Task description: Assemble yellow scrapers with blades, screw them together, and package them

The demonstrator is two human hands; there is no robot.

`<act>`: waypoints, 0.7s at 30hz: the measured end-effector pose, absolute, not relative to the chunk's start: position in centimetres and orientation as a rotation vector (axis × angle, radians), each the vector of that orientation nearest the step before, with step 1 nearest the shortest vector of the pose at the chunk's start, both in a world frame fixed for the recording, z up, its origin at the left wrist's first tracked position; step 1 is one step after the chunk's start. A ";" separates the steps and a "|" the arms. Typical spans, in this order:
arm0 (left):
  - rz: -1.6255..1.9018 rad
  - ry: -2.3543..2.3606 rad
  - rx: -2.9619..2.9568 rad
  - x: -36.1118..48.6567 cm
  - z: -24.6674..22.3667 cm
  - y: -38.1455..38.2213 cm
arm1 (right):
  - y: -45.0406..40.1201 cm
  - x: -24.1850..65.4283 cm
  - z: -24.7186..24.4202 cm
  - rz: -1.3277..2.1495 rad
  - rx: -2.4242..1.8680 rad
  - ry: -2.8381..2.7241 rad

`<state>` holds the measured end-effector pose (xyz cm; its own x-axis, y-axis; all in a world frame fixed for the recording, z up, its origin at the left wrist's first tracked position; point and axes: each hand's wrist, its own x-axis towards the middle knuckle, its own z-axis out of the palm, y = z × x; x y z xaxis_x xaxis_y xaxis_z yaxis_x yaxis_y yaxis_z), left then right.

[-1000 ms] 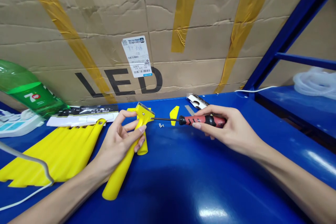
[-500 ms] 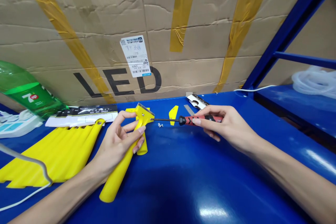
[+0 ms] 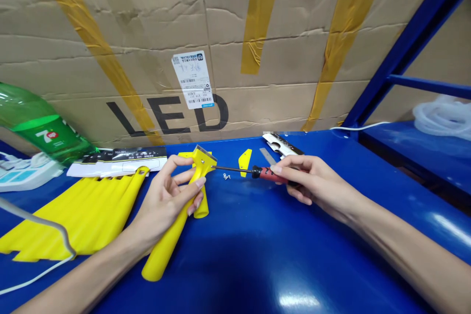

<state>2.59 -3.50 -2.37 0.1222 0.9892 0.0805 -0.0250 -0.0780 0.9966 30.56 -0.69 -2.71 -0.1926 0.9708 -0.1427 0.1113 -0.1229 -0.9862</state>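
Sides are the worker's own; places are taken from the loose yellow plate (image 3: 245, 162) lying on the blue table (image 3: 257, 250).

Hands: apart from each other, both engaged. The left hand (image 3: 179, 191) is closed about the neck of a yellow scraper (image 3: 172, 235), left of the plate. The right hand (image 3: 307, 176) is clamped on a red-handled screwdriver (image 3: 268, 173), right of the plate; its shaft crosses near the plate and its tip meets the scraper's head.

State of work: one screw (image 3: 202, 161) sits in the scraper's head, and I judge the driver to be on a second fixing, though the tip's seat is too small to confirm. Left undone, by appearance: small loose screws (image 3: 225, 176) just left of the plate, a flat metal blade (image 3: 268, 156) to its right, and the plate itself, all unattached. A second yellow scraper (image 3: 200, 208), farther left than the screws, is partly hidden.

Orientation: the held scraper's long axis runs aslant, butt well to the near left of the plate, head pointing away from the worker and somewhat rightward, level with the plate's left side.
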 end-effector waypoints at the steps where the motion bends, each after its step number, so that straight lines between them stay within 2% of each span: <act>1: 1.178 1.062 1.301 2.6 -2.5 -3.5 | -0.7 30.6 -2.6 1.338 -1.308 -1.449; 5: 1.185 1.050 1.274 2.6 -2.7 -3.4 | -0.9 31.3 -2.3 0.937 -1.266 -1.785; 10: 1.193 1.028 1.253 2.6 -2.5 -3.3 | -1.1 32.2 -2.2 0.301 -0.972 -2.125; 12: 1.201 1.031 1.237 2.5 -2.3 -3.3 | -1.2 32.2 -2.2 0.210 -0.893 -2.138; 15: 1.213 1.036 1.231 2.4 -2.2 -3.4 | -1.4 31.6 -2.1 0.429 -1.065 -1.994; 18: 1.207 1.044 1.258 2.5 -2.0 -3.4 | -1.2 31.0 -2.1 1.006 -1.285 -1.713; 21: 1.209 1.046 1.292 2.6 -1.8 -3.5 | -0.8 31.0 -2.2 1.468 -1.274 -1.465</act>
<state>2.64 -3.48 -1.84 0.1130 0.9893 0.0922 -0.0513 -0.0868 0.9949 31.00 -0.83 -2.18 -0.2778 0.9465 -0.1644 0.1629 -0.1222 -0.9790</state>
